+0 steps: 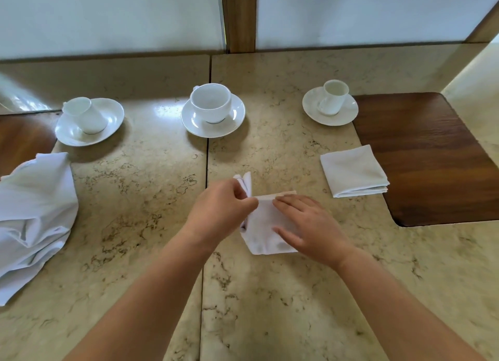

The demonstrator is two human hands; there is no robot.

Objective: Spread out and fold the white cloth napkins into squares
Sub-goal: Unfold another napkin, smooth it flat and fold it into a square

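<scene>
A small, partly folded white napkin (266, 229) lies on the marble table in front of me. My left hand (221, 212) pinches its left edge, and a flap stands up behind the fingers. On top of the napkin my right hand (307, 225) lies flat with fingers spread, pressing it down. A finished folded square napkin (353, 171) rests to the right, at the edge of a wooden inlay. A heap of crumpled white napkins (32, 214) sits at the far left.
Three white cups on saucers stand in a row at the back: left (89, 121), middle (212, 110), right (330, 105). A dark wooden inlay (432, 160) fills the right side, another sits at far left (21, 136). White wall panels close off the table's far edge.
</scene>
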